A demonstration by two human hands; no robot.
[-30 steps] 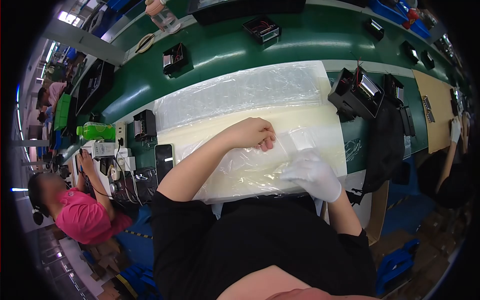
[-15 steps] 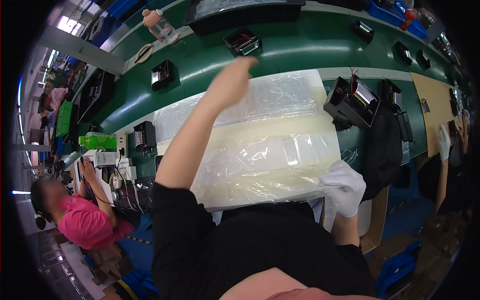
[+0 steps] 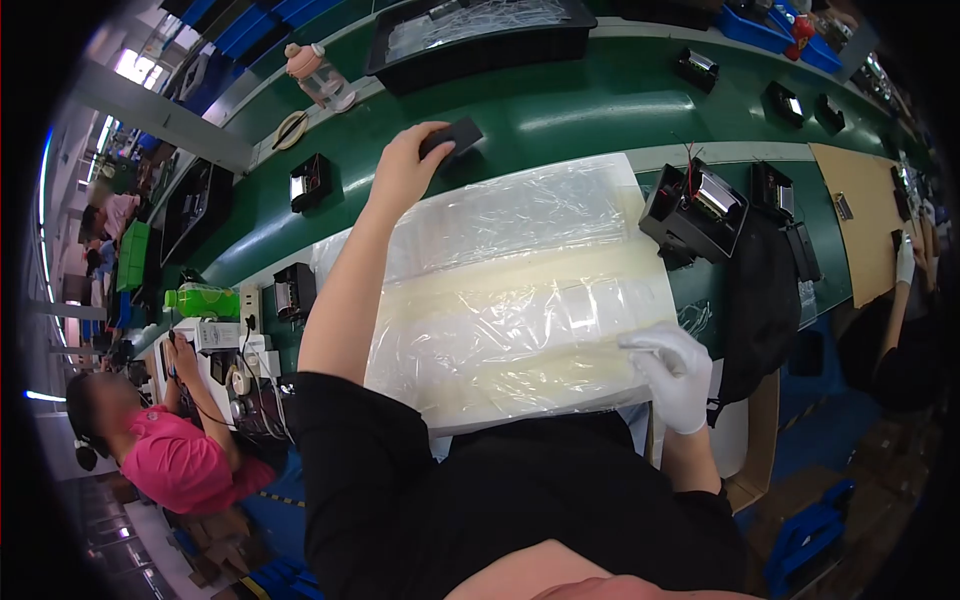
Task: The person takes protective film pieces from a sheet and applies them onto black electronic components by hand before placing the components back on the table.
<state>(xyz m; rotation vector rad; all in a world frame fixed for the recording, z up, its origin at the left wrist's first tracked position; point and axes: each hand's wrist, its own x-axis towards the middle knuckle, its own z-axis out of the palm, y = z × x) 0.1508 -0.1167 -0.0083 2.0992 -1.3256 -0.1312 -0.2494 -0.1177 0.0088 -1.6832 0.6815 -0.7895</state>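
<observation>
The bare left hand point(image 3: 408, 163) is grasping a black box point(image 3: 463, 135), fingers over and thumb under, and that box is sitting beyond the far edge of the white board point(image 3: 652, 265), above the green bench point(image 3: 620, 70), its long axis seemingly slanting away rightward. The left arm is stretching forward, clearly nearer; the gloved right hand point(image 3: 674, 378) is hovering by the board's near-right corner, fingers curling, and whether it's pinching the clear film point(image 3: 530, 345), I can't tell.
</observation>
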